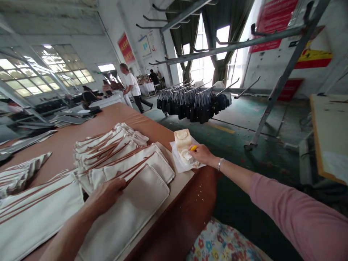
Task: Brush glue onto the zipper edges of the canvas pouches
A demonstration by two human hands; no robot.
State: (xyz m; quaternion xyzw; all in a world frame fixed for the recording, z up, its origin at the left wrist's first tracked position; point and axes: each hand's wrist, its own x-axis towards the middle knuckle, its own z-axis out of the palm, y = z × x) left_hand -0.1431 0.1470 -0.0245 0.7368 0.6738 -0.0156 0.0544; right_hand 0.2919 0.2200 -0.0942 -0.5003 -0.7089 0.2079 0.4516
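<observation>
presently, in the head view, your two hands and goods on a worktable [159,127], brown cover.

item: your left hand [107,195], at the near pouch [141,199], off-white, flat on the table; fingers curled together at the brown strips [136,172] along its upper edge. whether they pinch or only press, you cannot tell from here.

item: your right hand [202,154], fingers clamped on a yellow tool [193,148], its working end hidden at the paste [187,156]; silver bracelet [220,164] at the wrist.

item: one tub [182,136], cream, beside the paste, both on white paper [179,165] at the table's right edge.

item: one heap [116,141] of like pouches, overlapping, brown strips showing, beyond your left hand; a second group [40,210] to its left, fanned.

item: white specks [200,194] on the brown cover's hanging side, below the paper.

item: your flowered garment [217,241], bottom edge; pink sleeve [296,214] on your right arm.

surroundings: metal rack [265,117] with hooks; black bags [201,108] hanging in a row; a person in a white top [133,85] beyond the table's far end.
</observation>
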